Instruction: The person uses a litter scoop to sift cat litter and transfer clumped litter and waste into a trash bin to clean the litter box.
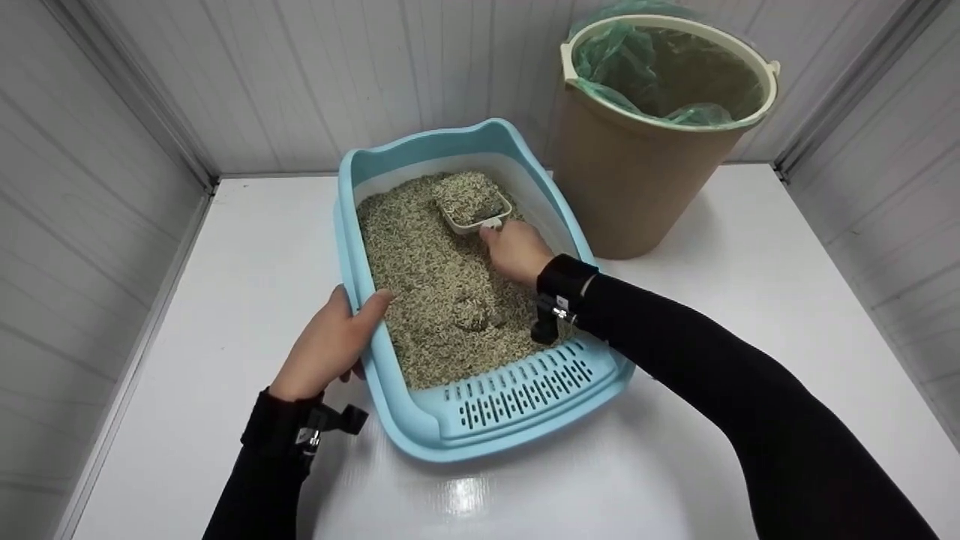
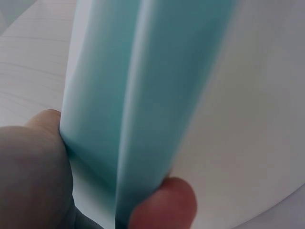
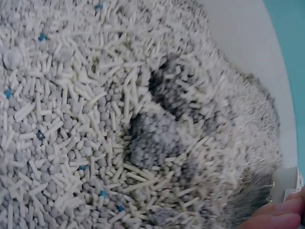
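A light blue litter box [image 1: 397,420] holds a bed of pellet litter [image 1: 412,277]. My left hand [image 1: 322,349] grips its left side wall, thumb over the rim; the left wrist view shows the blue wall [image 2: 102,95] between thumb and fingers. With my right hand [image 1: 519,251] I hold a white litter scoop [image 1: 463,229] by its handle, over the far part of the box. Litter is heaped on the scoop. Nearer the front, a round clump [image 1: 471,313] sits on the litter. Dark grey clumps [image 3: 155,138] appear in the right wrist view.
A tan bin [image 1: 615,180] lined with a green bag [image 1: 619,56] stands behind and right of the box. The white table [image 1: 247,262] is enclosed by panelled walls [image 1: 300,90]. A slotted ledge [image 1: 517,394] spans the box's front.
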Action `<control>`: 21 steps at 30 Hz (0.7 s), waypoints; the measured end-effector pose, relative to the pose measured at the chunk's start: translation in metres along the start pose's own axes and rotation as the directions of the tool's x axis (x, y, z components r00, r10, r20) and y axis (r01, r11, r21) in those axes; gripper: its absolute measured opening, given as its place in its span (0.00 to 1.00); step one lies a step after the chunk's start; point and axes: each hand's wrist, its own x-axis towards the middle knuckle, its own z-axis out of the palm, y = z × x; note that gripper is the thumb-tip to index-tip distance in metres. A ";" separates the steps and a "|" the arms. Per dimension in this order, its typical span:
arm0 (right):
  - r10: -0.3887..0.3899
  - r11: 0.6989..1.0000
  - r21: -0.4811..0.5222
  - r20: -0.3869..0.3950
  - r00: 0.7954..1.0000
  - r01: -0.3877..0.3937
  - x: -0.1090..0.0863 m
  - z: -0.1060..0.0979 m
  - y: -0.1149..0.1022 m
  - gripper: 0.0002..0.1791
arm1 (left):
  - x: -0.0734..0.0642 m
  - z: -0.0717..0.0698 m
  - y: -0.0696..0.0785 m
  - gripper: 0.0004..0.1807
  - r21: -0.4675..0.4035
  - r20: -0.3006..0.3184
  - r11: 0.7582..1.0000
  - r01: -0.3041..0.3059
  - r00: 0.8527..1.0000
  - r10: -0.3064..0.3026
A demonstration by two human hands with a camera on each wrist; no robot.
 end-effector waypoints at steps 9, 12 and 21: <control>-0.017 0.999 -0.049 -0.053 0.998 0.014 -0.036 -0.021 -0.037 0.31 | 0.000 -0.001 -0.002 0.51 0.000 0.000 1.000 0.001 1.000 -0.001; -0.041 0.997 -0.064 -0.059 0.997 0.038 -0.038 -0.023 -0.040 0.29 | 0.000 -0.002 -0.003 0.50 -0.005 0.000 1.000 0.001 1.000 -0.001; -0.121 0.988 -0.104 -0.068 0.990 0.113 -0.047 -0.022 -0.035 0.27 | 0.000 0.000 -0.001 0.48 0.017 -0.003 1.000 -0.001 1.000 0.001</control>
